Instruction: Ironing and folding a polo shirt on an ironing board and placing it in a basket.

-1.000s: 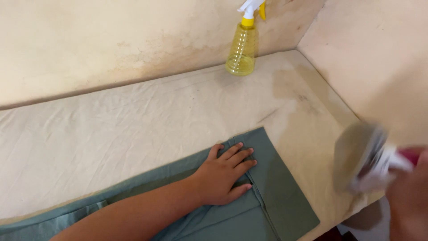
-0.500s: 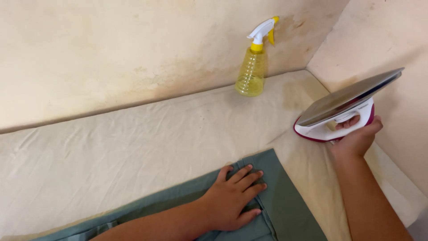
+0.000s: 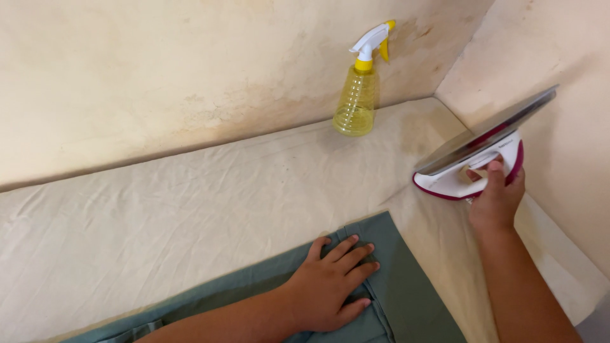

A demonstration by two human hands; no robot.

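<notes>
- Since half a second earlier, the white and magenta electric iron with a shiny metal soleplate [image 3: 484, 151] had shifted slightly left and lower, and the right hand [image 3: 495, 200] had turned so that the thumb rose along the handle; a second earlier the iron was only a blur at the right edge
- That right hand was closed around the iron's handle, holding it tilted with the soleplate facing up and away, above the right end of the padded board, near the corner wall
- Flat and open, the left hand [image 3: 330, 282] pressed palm-down on the dull green cotton garment [image 3: 406, 292], fingers spread beside a stitched seam, and it had barely moved
- The garment lay spread along the near edge of the wrinkled cream cloth-covered ironing surface [image 3: 190, 203]
- Judging by its build, the iron was fairly heavy, rigid and probably hot at the plate, so the handle was the only safe place to grip
- The green fabric looked soft, light and limp, likely to slide or bunch unless pinned flat near the seam
- A clear yellow plastic spray bottle with a white and yellow trigger [image 3: 357, 95] stood upright against the back wall, well apart from both hands
</notes>
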